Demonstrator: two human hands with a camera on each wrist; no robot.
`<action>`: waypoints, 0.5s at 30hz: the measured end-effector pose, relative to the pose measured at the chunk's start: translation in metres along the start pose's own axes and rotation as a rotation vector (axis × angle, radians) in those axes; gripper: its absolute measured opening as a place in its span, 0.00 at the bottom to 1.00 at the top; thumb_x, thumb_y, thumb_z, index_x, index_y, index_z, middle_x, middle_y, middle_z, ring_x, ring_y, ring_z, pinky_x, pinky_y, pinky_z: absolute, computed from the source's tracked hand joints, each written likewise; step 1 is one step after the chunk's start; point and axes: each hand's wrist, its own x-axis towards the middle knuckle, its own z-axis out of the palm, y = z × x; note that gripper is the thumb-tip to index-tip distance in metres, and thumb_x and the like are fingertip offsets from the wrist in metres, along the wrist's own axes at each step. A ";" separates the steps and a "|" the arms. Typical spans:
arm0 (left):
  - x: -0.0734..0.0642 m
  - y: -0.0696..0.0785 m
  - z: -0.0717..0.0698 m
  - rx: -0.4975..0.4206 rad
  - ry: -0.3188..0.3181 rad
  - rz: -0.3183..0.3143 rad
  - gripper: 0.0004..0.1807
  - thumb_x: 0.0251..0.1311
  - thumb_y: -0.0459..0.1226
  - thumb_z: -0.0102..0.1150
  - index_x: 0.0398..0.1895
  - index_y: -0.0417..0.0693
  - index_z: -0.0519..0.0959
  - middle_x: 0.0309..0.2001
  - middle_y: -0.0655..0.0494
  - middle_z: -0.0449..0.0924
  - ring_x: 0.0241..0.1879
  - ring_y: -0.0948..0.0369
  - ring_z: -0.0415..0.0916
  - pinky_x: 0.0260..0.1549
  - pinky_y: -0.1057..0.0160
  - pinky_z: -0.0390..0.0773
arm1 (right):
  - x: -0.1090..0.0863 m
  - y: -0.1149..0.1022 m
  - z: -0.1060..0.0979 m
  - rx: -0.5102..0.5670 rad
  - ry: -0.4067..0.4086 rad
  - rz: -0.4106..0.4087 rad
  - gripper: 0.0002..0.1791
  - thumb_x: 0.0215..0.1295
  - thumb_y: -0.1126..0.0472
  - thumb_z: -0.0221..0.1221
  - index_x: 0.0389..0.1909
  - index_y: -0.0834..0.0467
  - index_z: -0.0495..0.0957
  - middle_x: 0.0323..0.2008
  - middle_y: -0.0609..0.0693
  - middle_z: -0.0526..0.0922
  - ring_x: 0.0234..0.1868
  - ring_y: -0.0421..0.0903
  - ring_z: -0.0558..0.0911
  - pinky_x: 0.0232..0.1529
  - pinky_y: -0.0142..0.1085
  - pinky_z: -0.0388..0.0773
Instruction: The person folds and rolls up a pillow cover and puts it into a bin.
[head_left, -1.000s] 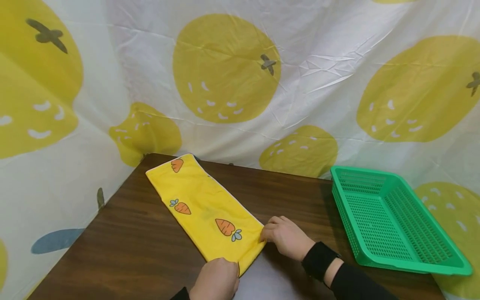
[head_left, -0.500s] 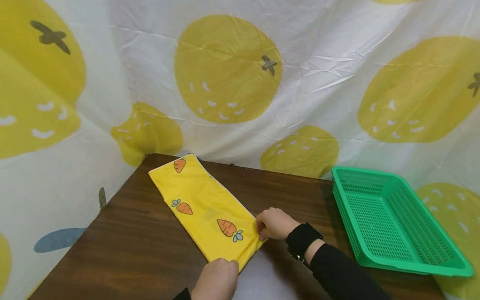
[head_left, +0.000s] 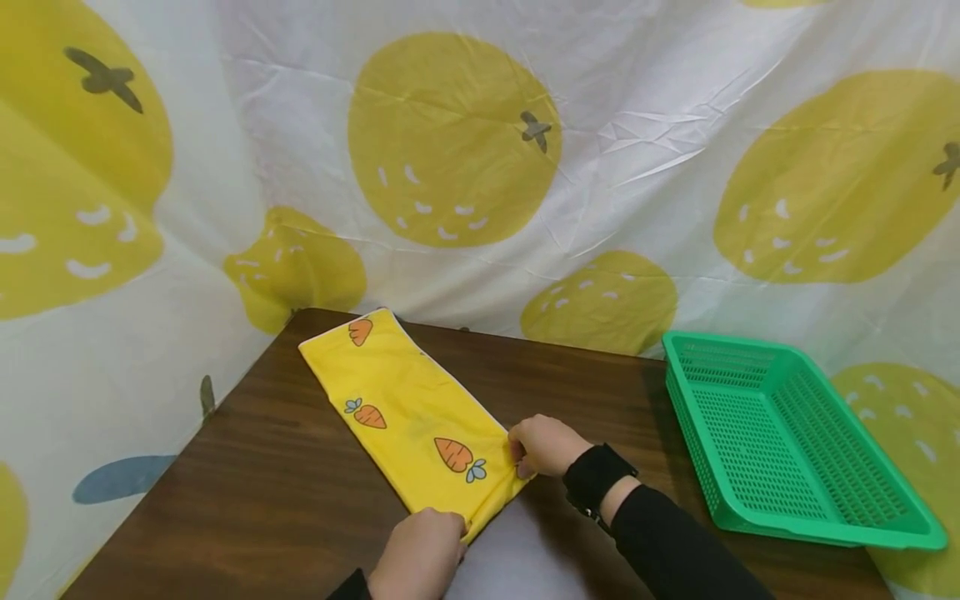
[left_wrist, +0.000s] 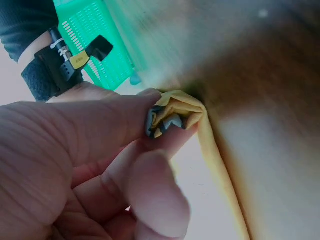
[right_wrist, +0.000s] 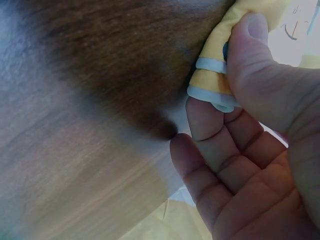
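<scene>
A yellow cloth (head_left: 405, 387) with a carrot print and white edging lies in a long folded strip, slanting across the table. My left hand (head_left: 422, 552) pinches the near left corner at its front end. The left wrist view shows the layered, curled end of the cloth (left_wrist: 182, 103) between thumb and fingers. At the near right corner, my right hand (head_left: 546, 446) holds the other side of this end. In the right wrist view the thumb (right_wrist: 250, 55) presses on the white-edged layers, with the fingertips underneath. The front edge between the hands is turned over in a narrow roll.
A green plastic basket (head_left: 716, 487) with perforated walls stands on the right of the dark wooden table (head_left: 247, 492). A white curtain (head_left: 465, 283) printed with lemons hangs behind the table and along its left side.
My right hand has shifted slightly up and left with its corner, its wrist turning. My left hand has moved slightly left. The front edge is rolled a little further; the basket has stayed put.
</scene>
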 end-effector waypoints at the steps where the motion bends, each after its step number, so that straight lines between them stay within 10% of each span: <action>1: 0.001 -0.001 -0.001 -0.012 -0.003 -0.005 0.10 0.63 0.39 0.74 0.26 0.49 0.84 0.21 0.61 0.78 0.20 0.64 0.70 0.22 0.60 0.72 | 0.000 -0.001 0.000 -0.002 -0.001 0.001 0.12 0.57 0.64 0.79 0.30 0.51 0.83 0.27 0.43 0.79 0.32 0.43 0.76 0.41 0.37 0.77; 15: 0.001 -0.012 0.003 -0.090 0.058 -0.043 0.12 0.62 0.39 0.75 0.26 0.50 0.80 0.23 0.62 0.77 0.22 0.65 0.71 0.23 0.60 0.72 | -0.001 -0.004 0.000 0.002 -0.003 0.025 0.12 0.57 0.65 0.78 0.28 0.52 0.82 0.26 0.44 0.78 0.31 0.44 0.76 0.40 0.38 0.76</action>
